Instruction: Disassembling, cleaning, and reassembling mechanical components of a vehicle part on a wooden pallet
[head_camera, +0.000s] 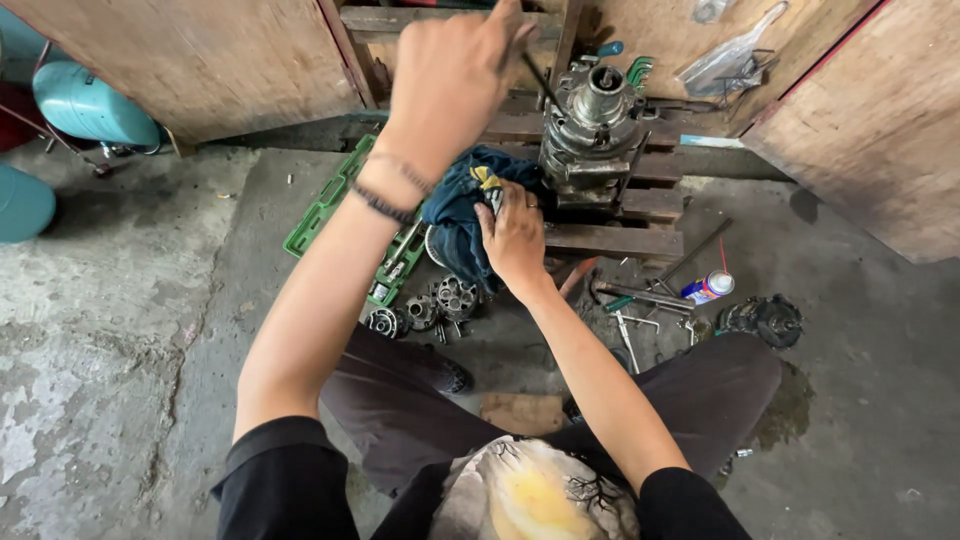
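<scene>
From my feed, the wooden pallet (610, 240) fills twelve o'clock, with the grey engine block (592, 135) standing upright on it. At ten o'clock lies the green socket tray (325, 205) on the concrete floor. A dark blue rag (465, 200) is bunched against the engine's left side. My right hand (515, 235) presses closed on that rag. My left hand (450, 75) is raised, fingers pinched round a thin dark tool (540, 78) (its tip reaches the engine top).

Concrete floor (130, 330) carries green socket tray (325, 200) under left forearm, gears (430, 305) below right hand (515, 235), spray can (708, 288) right of it, wooden pallet (615, 240) beside it.
</scene>
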